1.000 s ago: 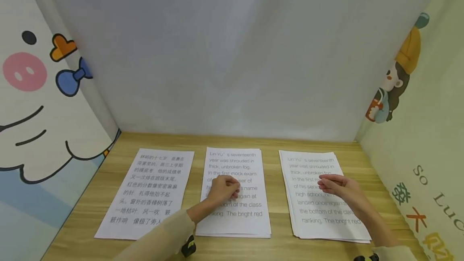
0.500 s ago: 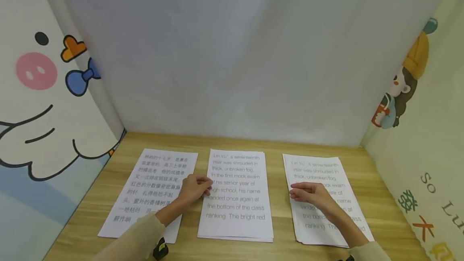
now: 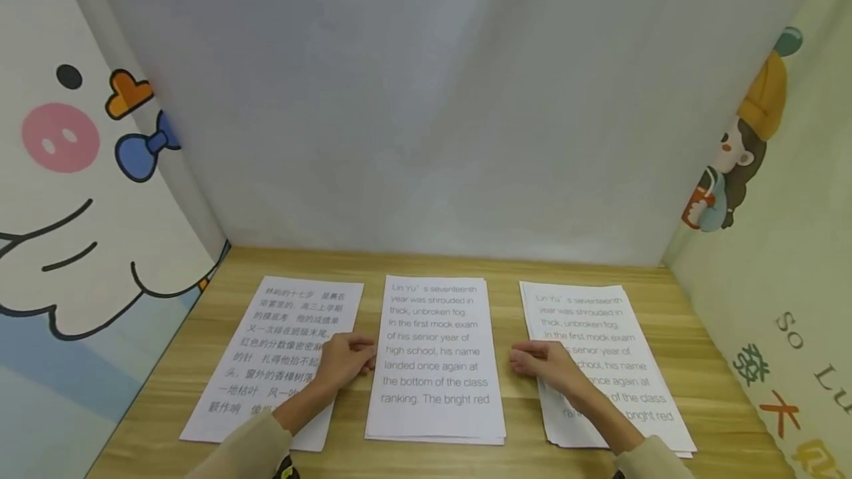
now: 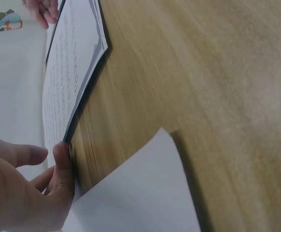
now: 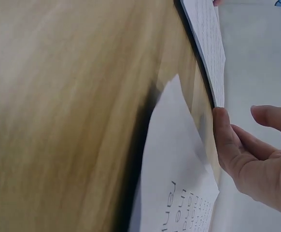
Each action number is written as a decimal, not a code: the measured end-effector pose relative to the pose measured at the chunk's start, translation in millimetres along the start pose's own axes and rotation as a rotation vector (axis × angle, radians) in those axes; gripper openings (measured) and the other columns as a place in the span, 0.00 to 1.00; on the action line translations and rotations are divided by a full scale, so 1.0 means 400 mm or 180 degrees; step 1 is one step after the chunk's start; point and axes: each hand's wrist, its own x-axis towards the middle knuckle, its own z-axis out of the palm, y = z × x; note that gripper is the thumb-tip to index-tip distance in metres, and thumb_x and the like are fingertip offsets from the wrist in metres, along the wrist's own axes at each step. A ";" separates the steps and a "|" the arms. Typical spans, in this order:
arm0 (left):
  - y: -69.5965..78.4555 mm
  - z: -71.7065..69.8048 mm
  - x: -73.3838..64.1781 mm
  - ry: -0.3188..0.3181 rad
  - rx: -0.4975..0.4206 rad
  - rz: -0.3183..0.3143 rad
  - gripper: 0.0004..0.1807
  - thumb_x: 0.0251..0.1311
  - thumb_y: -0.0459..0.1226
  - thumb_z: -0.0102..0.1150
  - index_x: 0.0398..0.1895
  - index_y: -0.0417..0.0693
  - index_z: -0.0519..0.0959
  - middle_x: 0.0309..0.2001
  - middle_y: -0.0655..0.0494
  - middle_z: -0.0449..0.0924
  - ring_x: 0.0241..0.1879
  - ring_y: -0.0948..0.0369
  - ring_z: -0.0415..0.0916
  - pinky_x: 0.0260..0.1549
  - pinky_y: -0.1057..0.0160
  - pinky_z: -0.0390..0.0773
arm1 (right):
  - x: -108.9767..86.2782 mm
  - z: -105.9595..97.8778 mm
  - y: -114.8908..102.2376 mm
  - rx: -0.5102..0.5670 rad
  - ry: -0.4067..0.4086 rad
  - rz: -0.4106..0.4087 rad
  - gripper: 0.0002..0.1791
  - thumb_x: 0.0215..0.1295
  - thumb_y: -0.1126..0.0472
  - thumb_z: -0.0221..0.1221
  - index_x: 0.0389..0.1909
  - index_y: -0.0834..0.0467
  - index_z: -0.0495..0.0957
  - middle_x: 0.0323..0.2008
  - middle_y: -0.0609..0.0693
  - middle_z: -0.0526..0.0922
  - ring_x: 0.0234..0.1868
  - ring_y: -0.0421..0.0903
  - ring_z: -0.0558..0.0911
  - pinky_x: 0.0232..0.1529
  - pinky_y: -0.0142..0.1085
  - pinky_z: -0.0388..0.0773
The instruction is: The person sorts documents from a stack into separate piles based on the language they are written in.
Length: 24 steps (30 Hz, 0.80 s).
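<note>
Three lots of printed white paper lie side by side in the head view. The middle stack [image 3: 435, 420] carries English text and has slightly uneven edges. At its left edge is my left hand [image 3: 342, 364], fingers loosely bent and holding nothing, over the right side of the Chinese-text paper [image 3: 273, 331]. My right hand [image 3: 552, 368] extends over the left edge of the right English-text stack [image 3: 602, 316]; its fingertips reach into the gap beside the middle stack. In the left wrist view, the left hand's fingertips [image 4: 61, 151] come close to the middle stack; contact is unclear.
The papers lie on a wood-grain table [image 3: 512, 457]. A pale grey wall [image 3: 426, 109] rises behind it. Side panels with a cartoon duck [image 3: 66, 139] and a cartoon girl [image 3: 739, 154] stand left and right.
My left hand has moved left from above the middle stack to its left edge. My right hand has shifted left from over the right stack to the gap. The camera view has shifted slightly.
</note>
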 end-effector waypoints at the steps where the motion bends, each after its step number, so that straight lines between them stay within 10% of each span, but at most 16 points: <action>1: 0.001 0.002 -0.001 -0.0013 -0.0022 -0.0007 0.14 0.62 0.29 0.61 0.49 0.30 0.83 0.33 0.46 0.87 0.25 0.64 0.81 0.24 0.70 0.83 | 0.000 0.004 0.000 0.0005 -0.0031 -0.0009 0.28 0.76 0.57 0.57 0.64 0.77 0.69 0.56 0.68 0.83 0.54 0.57 0.87 0.56 0.40 0.85; 24: 0.017 0.011 -0.018 -0.0153 -0.0049 -0.0078 0.13 0.63 0.30 0.61 0.49 0.34 0.84 0.34 0.48 0.85 0.27 0.63 0.80 0.26 0.67 0.83 | 0.008 0.044 0.001 -0.0042 -0.0028 0.0048 0.21 0.75 0.62 0.56 0.58 0.75 0.76 0.48 0.62 0.87 0.45 0.46 0.88 0.48 0.35 0.87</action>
